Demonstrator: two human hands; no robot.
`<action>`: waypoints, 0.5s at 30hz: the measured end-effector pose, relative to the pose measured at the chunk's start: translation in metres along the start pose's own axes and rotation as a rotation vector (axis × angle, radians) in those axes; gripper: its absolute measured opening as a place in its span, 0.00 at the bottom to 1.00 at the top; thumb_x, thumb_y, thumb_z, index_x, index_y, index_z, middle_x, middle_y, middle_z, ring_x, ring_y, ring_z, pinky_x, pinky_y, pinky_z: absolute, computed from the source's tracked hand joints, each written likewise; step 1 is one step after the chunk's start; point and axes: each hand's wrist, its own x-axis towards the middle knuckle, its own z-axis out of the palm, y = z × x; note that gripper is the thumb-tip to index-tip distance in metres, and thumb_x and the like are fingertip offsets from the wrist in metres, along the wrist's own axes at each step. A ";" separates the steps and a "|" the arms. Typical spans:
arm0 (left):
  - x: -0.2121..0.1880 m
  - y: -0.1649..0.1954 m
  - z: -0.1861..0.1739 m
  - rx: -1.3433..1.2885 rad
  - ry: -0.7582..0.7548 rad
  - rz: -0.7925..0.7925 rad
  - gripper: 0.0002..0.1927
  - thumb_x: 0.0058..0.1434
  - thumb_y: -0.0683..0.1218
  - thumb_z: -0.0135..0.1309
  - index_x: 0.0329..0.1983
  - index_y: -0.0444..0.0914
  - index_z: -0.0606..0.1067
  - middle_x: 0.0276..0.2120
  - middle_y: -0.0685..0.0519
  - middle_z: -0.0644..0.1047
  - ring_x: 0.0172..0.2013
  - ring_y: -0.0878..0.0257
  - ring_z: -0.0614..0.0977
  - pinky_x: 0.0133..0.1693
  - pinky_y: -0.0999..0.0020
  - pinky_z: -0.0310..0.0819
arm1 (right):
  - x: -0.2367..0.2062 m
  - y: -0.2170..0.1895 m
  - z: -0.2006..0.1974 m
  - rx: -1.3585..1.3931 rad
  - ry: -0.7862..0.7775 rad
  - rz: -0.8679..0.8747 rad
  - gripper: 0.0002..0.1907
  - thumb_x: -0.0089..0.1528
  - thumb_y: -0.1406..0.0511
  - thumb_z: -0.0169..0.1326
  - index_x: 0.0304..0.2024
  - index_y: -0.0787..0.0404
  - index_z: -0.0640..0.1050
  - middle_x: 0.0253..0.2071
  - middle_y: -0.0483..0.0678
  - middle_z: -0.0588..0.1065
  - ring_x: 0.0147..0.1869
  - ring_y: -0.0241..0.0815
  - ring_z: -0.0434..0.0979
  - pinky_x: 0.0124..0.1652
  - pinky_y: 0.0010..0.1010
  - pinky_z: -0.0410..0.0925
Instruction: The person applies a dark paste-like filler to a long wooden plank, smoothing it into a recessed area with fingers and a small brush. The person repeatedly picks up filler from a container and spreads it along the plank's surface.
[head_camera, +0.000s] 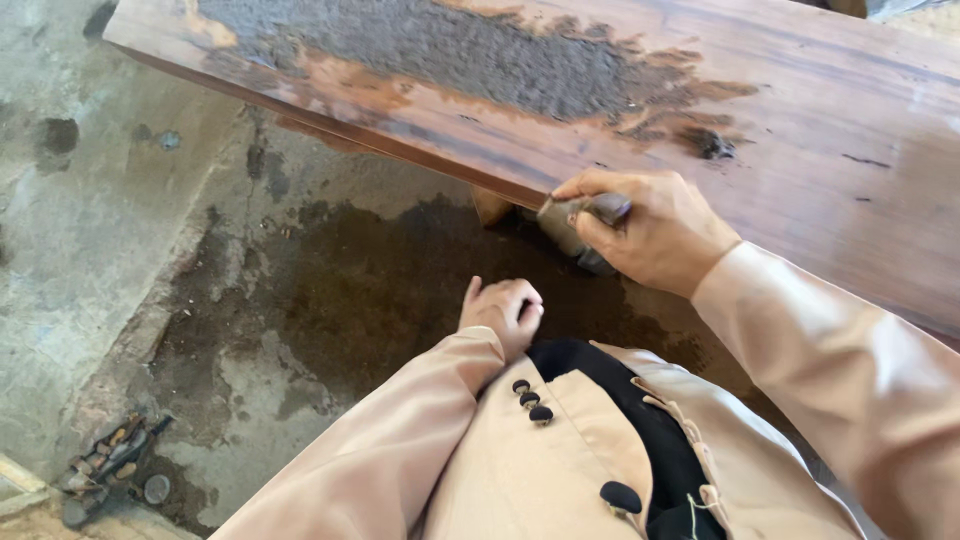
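Note:
A long reddish-brown wooden plank (820, 130) runs across the top of the view, with a rough grey patch (450, 45) on its upper face. My right hand (655, 232) is closed around a small grey, worn tool or pad (570, 225) pressed against the plank's near edge. My left hand (503, 312) hangs below it with the fingers curled in, holding nothing that I can see. Both arms wear loose beige sleeves.
A stained concrete floor (150, 200) lies below the plank, with a dark wet patch (380, 290) under my hands. A wooden support block (490, 207) shows beneath the plank. A small heap of rusty metal bits (110, 465) sits at the bottom left.

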 end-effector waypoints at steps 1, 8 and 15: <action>0.003 -0.009 -0.009 -0.008 0.044 -0.008 0.05 0.60 0.48 0.56 0.39 0.47 0.77 0.40 0.56 0.82 0.50 0.55 0.80 0.65 0.38 0.51 | 0.002 -0.001 0.003 0.063 -0.002 0.091 0.15 0.61 0.62 0.56 0.51 0.50 0.83 0.40 0.50 0.83 0.39 0.46 0.84 0.39 0.34 0.75; 0.039 -0.043 -0.068 -0.010 0.331 0.067 0.07 0.62 0.47 0.56 0.43 0.46 0.76 0.43 0.53 0.80 0.49 0.51 0.79 0.66 0.45 0.59 | -0.021 0.028 -0.045 0.870 0.532 0.406 0.14 0.70 0.64 0.51 0.58 0.59 0.78 0.53 0.52 0.79 0.47 0.38 0.81 0.50 0.32 0.77; 0.079 -0.061 -0.117 0.137 0.427 0.057 0.33 0.61 0.50 0.57 0.69 0.41 0.63 0.69 0.46 0.64 0.70 0.49 0.61 0.69 0.44 0.47 | -0.082 0.094 -0.031 1.029 0.871 0.629 0.14 0.70 0.65 0.52 0.57 0.57 0.78 0.52 0.51 0.77 0.48 0.39 0.79 0.50 0.32 0.75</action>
